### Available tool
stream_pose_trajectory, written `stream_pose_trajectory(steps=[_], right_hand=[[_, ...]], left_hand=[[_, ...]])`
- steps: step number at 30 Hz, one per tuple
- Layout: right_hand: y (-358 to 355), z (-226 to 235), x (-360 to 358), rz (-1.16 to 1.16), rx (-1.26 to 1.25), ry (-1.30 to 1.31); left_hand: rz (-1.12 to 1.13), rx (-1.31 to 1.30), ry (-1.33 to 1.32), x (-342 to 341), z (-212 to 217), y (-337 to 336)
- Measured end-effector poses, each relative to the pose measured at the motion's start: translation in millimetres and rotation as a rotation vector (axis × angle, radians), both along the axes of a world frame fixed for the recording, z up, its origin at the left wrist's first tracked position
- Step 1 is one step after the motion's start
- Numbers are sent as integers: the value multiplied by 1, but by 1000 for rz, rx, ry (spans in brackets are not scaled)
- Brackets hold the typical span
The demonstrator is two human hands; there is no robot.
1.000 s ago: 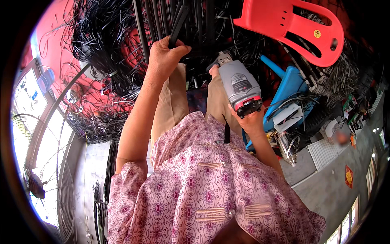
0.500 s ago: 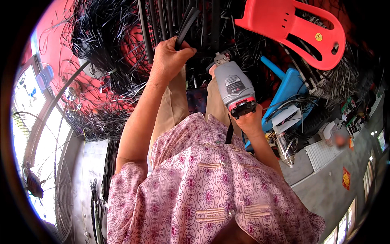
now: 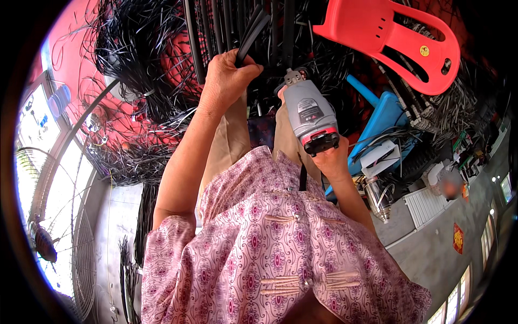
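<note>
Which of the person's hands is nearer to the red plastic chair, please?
Right. The right hand, holding the grey power tool, sits below the red plastic chair; the left hand is farther left, gripping black strips.

Hidden and cut-off parts

Black strips (image 3: 253,27) run off the top edge; the power tool's (image 3: 310,116) tip is lost among them. Right hand (image 3: 332,162) mostly hidden behind the tool; blurred figure (image 3: 450,188) at right.

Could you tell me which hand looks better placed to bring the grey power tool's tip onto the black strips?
The right hand, probably: it already grips the grey power tool, whose tip points up toward the black strips. The left hand is closed around those strips, so it seems better suited to steadying them.
</note>
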State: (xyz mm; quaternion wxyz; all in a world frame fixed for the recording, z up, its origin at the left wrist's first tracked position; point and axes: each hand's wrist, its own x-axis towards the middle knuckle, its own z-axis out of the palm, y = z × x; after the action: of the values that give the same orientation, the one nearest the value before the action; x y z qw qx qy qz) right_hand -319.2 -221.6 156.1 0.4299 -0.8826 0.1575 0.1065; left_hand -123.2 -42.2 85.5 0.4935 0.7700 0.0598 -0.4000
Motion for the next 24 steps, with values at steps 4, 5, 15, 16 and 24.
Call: stream_pose_trajectory(steps=[4,5,15,16,24], right_hand=[[5,8,6,-129,99,128],[7,8,6,-146,95,133],[11,5,5,-196,69,223],[11,4,3,-199,67,218],[1,25,-16,-390,151,161]], left_hand=[[-12,-8,-27,-2,-3,1],[-13,-14,-36,-2,-4,1],[66,-130,32,-8,-19,3],[32,-98,-2,-7,-16,4],[169,-166,-14,-5,-6,11]])
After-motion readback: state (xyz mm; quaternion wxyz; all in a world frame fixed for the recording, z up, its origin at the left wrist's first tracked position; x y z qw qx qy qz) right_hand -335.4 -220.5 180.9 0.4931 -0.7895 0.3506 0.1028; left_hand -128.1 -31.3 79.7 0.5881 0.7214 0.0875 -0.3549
